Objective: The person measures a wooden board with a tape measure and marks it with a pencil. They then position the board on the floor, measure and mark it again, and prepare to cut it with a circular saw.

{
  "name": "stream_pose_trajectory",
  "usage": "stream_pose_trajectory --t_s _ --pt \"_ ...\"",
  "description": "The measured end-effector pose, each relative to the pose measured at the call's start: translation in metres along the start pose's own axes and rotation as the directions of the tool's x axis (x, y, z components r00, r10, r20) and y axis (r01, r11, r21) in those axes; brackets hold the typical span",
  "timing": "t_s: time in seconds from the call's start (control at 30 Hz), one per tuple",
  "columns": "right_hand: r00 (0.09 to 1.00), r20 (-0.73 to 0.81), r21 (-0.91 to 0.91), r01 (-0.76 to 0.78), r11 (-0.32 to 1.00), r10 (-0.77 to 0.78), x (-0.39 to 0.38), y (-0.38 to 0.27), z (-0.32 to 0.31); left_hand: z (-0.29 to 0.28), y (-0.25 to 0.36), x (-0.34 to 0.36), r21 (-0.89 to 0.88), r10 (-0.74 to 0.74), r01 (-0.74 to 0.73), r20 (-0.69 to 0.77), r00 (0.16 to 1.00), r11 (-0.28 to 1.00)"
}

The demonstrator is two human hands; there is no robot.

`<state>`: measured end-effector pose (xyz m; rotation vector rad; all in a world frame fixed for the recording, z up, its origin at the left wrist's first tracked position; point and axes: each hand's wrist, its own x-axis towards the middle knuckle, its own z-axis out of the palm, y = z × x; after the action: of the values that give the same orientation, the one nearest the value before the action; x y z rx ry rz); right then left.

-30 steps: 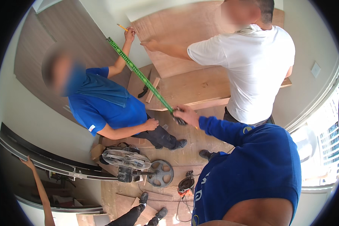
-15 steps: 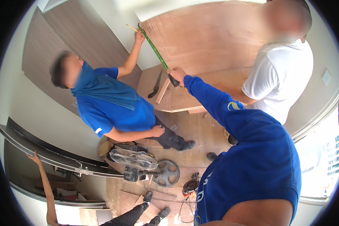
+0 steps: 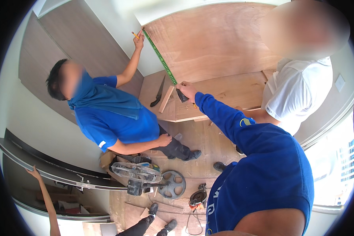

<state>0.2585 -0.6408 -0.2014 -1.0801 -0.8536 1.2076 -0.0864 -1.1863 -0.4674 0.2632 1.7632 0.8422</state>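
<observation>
My right hand (image 3: pixel 188 91), in a long blue sleeve, is closed on the black case of a tape measure (image 3: pixel 181 96). Its green blade (image 3: pixel 159 55) runs out toward the upper left, along the left edge of a reddish wood panel (image 3: pixel 212 39). At the blade's far end is the raised hand (image 3: pixel 139 40) of a co-worker in a blue T-shirt, with a pencil (image 3: pixel 135 35) in the fingers. Below the blade, a handsaw (image 3: pixel 158 95) and a short wood strip (image 3: pixel 166 99) lie on a low wooden surface (image 3: pixel 208 92). My left hand is out of view.
Another person in a white T-shirt (image 3: pixel 303 86) stands at the right. A fan (image 3: pixel 137 173), a round slotted base (image 3: pixel 172 184) and a corded power tool (image 3: pixel 198 196) occupy the floor. At lower left, somebody's bare arm (image 3: pixel 47 200) reaches a dark metal rail (image 3: pixel 67 173).
The blade's far end, earlier sticking up past the co-worker's hand, now lies at the panel's upper left corner. The co-worker's pencil has tilted. My right hand still grips the case.
</observation>
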Motion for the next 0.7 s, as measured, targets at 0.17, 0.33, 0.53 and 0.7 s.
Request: stream_pose_trajectory --t_s 0.17,0.33,0.53,0.7 --pt "0.996 -0.020 -0.033 0.091 0.995 -0.092 0.015 0.020 -0.005 0.005 0.007 -0.001 0.004 -0.002 0.002 0.001 1.000 1.000" --pt "0.995 -0.030 -0.036 0.090 0.995 -0.091 0.026 0.027 -0.017 0.007 0.013 -0.001 0.024 0.003 -0.004 0.005 1.000 1.000" --pt "0.989 -0.057 -0.061 0.132 0.989 -0.135 0.031 0.032 -0.027 0.010 0.020 0.001 0.024 0.007 -0.007 0.014 1.000 1.000" --pt "0.986 -0.119 -0.150 0.102 0.983 -0.120 0.014 0.033 -0.034 0.015 0.028 0.006 0.054 0.012 -0.014 0.041 0.999 0.998"
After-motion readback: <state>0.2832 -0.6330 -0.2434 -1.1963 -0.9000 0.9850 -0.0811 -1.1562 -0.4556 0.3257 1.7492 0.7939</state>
